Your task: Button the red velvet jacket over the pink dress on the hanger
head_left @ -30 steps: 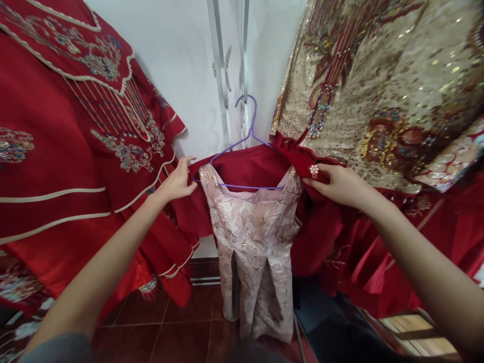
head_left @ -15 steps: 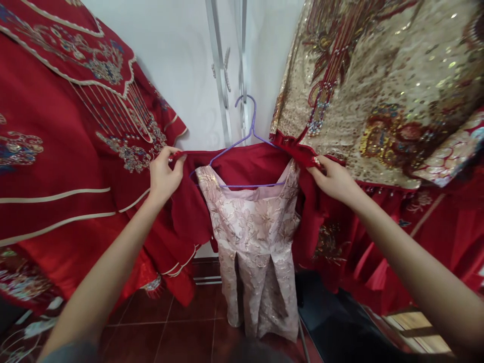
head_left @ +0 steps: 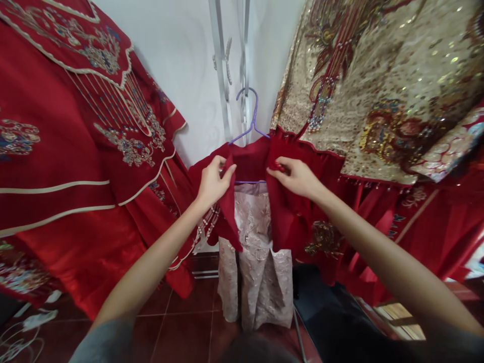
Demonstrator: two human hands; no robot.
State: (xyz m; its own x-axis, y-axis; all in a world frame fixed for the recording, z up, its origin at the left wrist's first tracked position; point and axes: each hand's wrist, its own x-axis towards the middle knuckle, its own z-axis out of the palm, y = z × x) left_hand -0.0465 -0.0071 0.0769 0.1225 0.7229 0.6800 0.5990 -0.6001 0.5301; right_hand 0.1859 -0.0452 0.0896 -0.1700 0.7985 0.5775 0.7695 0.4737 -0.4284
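A pale pink brocade dress (head_left: 257, 252) hangs on a purple wire hanger (head_left: 250, 121) hooked on a white metal stand (head_left: 227, 70). Over the same hanger lies a dark red jacket (head_left: 291, 222). My left hand (head_left: 214, 181) pinches the jacket's left front edge, fingers closed on the cloth. My right hand (head_left: 295, 176) grips the right front edge just under the collar. The two edges nearly meet over the pink dress, whose top is mostly covered.
A large red embroidered robe (head_left: 68, 151) hangs at the left. A gold sequinned garment (head_left: 378, 85) hangs at the right over more red fabric. Dark red floor tiles (head_left: 177, 333) lie below, with a white wall behind and a dark object at the lower right.
Both hands have moved inward from the jacket's spread sides, pulling its two front edges together over the pink dress. The hanger's shoulders are now covered by red cloth.
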